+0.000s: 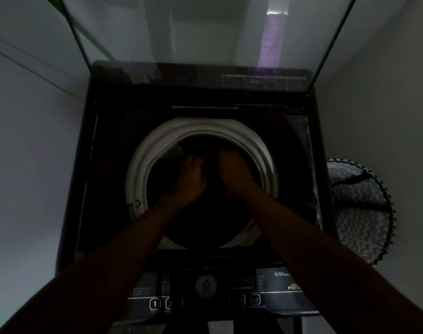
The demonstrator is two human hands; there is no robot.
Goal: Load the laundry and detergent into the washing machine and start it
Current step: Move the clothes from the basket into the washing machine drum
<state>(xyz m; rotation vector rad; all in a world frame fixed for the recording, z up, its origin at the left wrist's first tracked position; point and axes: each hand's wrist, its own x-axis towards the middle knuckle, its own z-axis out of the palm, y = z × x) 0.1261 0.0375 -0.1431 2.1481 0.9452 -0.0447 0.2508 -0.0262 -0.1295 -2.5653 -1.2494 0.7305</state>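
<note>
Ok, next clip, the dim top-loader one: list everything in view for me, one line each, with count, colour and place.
washing machine: one, black body, centre of the view between pale walls.
lid: one, clear glass, raised upright at the back.
drum rim: one, white ring around the dark opening.
laundry: dark cloth inside the drum, count cannot be told in this light.
control panel: one, black with pale markings, front edge.
dial: one, grey, middle of the control panel.
laundry basket: one, grey zigzag pattern with dark trim, on the floor right of the machine.
left hand: one, inside the drum, on the cloth.
right hand: one, inside the drum beside the left, grip unclear.
</note>
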